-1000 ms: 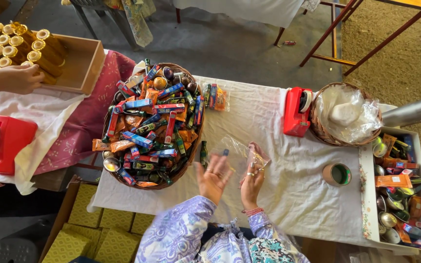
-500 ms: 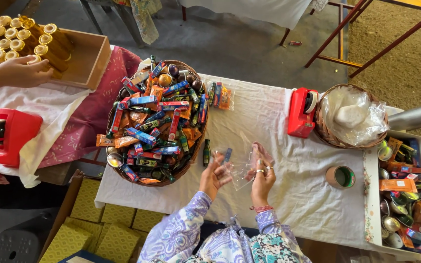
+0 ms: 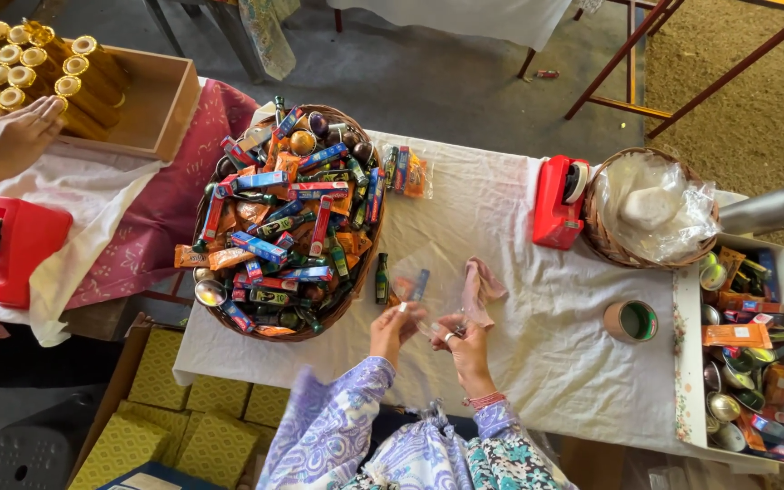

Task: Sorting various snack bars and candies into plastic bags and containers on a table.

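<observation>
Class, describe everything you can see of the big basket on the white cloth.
The basket is round, brown and woven, like wicker. It sits upright on the white cloth at the table's left end. It is heaped above its rim with small goods: long boxes in red and blue, orange sachets, dark little bottles and shiny round tins. A small dark bottle lies just beside its right rim. Neither the left hand nor the right hand touches it.
</observation>
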